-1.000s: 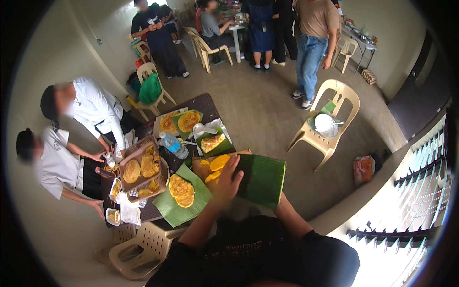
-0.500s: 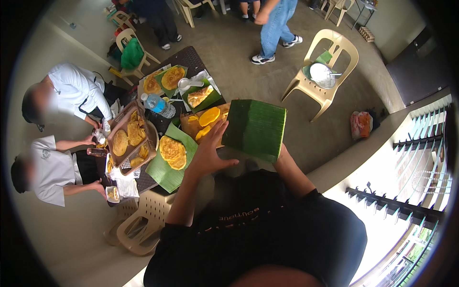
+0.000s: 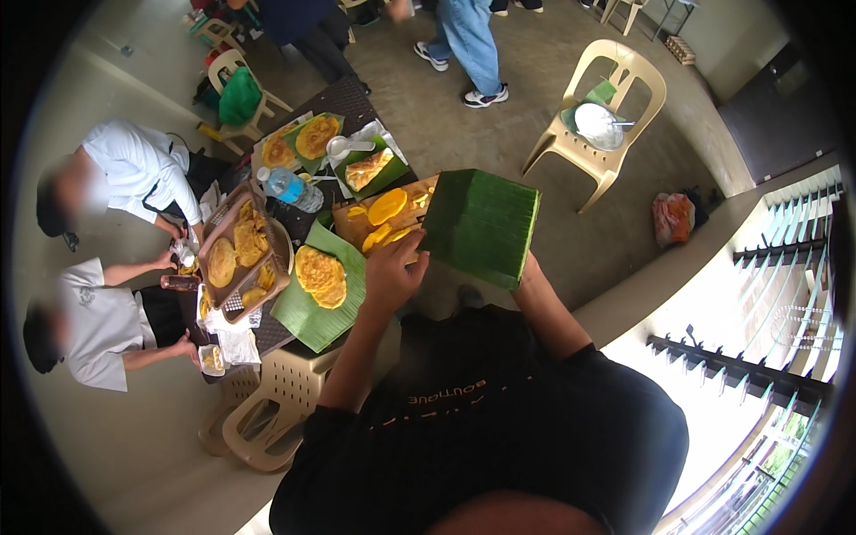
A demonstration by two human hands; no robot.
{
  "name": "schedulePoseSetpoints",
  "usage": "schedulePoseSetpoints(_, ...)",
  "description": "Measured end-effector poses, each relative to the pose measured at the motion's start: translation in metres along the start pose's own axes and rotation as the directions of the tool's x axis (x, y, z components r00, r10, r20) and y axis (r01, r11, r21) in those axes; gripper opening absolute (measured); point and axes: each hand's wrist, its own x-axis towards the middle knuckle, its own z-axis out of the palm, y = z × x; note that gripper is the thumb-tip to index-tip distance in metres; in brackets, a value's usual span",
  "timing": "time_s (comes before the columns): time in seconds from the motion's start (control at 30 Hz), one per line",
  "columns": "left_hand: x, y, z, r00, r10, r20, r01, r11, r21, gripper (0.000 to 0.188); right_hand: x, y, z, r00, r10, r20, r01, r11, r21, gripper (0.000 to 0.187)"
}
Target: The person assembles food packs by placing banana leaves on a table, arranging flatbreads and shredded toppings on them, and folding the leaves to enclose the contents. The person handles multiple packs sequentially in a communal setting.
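Observation:
My right hand [image 3: 528, 270] grips a folded green banana leaf [image 3: 480, 227] from its lower right side; most of the fingers are hidden behind it. My left hand [image 3: 392, 275] is at the near edge of a wooden board [image 3: 415, 198] holding yellow mango slices [image 3: 388, 207]. Its fingers are curled in toward the thumb, and a bit of yellow shows between them; whether it is pinched or only lies behind is unclear. Left of that hand, a golden pancake [image 3: 321, 276] rests on a flat banana leaf [image 3: 312, 328] at the table's near corner.
A brown basket [image 3: 234, 292] of pancakes, a water bottle [image 3: 292, 191] and more leaf-lined pancakes [image 3: 318, 136] crowd the dark table [image 3: 352, 107]. Two people work along its left side. A beige chair [image 3: 615, 80] bearing a white bowl [image 3: 596, 125] stands at right; another chair [image 3: 267, 428] is nearby.
My left hand has drawn back from beside the leaf, down and left, its spread fingers curling in. The folded leaf stays in my right hand. A passer-by in jeans has stepped left.

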Motion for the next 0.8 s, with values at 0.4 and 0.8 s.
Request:
schedulePoseSetpoints(0.4,-0.008,-0.017,0.034,0.941,-0.275,-0.196,0.209,0.93,-0.302,0.018,0.003,-0.01,0.004,0.986,0.159,-0.045,-0.079,0.695,0.714,0.041)
schedulePoseSetpoints(0.8,0.001,-0.033,0.04,0.912,-0.34,-0.229,0.147,0.793,-0.591,0.015,-0.001,-0.014,0.004,0.967,0.243,-0.082,-0.116,0.7,0.705,0.054)
